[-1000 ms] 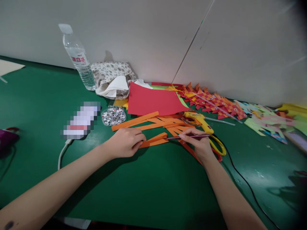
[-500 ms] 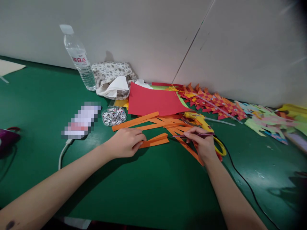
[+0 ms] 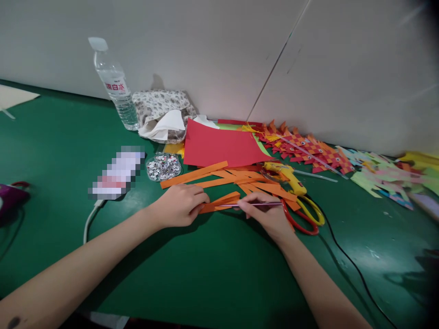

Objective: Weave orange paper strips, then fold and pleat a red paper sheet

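- One orange strip point(image 3: 224, 199) lies on the green bench point(image 3: 192, 278) between the two hands, in front of loose orange strips point(image 3: 206, 183); its right end spreads into two leaves.
- Left hand point(image 3: 181, 204): fingers curled, grip closed on the left end of the strip, resting low against the bench.
- Right hand point(image 3: 265, 214): thumb and fingers pinched together, grip closed on a slim purple tool point(image 3: 269, 204), which lies nearly level with its tip directed leftward along the strip.
- Good technique, as judged here: the left grip pins the strip flat and firmly, close to the working area, so that the paper neither slides nor buckles.
- The tool is best kept at a shallow angle and moved lightly along the strip, since a steep tip may crease or tear thin paper.
- Clearance deserves attention: the scissors point(image 3: 302, 226) lie just beside the right hand and could catch the tool's rear end.
- Concealed: the strip's left end, under the fingers; the scissors' blades also cannot be seen.
- Hard to make out: the tip merges with the orange paper, so the tool is perhaps between the leaves, perhaps only above them.
- Obscured or cut off: the phone's screen point(image 3: 118, 173) is pixelated, and a purple object point(image 3: 13, 201) leaves the view at the left edge.
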Demonstrator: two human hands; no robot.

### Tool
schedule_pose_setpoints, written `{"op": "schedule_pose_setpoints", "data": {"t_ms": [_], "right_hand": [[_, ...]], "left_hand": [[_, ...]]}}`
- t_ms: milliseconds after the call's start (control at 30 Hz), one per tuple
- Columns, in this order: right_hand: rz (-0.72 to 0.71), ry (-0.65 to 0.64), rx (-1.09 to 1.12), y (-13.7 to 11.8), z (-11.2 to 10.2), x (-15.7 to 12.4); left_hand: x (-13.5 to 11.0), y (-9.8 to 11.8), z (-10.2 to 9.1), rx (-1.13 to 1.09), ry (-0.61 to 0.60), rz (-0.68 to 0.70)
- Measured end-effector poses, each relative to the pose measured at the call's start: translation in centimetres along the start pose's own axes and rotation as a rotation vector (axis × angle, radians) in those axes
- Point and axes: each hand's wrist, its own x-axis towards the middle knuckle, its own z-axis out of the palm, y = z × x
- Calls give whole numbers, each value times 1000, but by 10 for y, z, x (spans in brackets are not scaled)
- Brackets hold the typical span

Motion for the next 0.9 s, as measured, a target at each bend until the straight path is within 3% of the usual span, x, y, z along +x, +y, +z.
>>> {"op": "schedule_pose_setpoints", "data": {"t_ms": [200, 467, 900], "right_hand": [[25, -104, -57, -8, 14, 0], [19, 24, -38, 11, -8, 4], [-5, 20, -19, 17, -18, 7]], "left_hand": [[1, 1, -1, 4, 3, 0], [1, 0, 1, 14, 16, 10], [0, 0, 1, 13, -2, -3]]}}
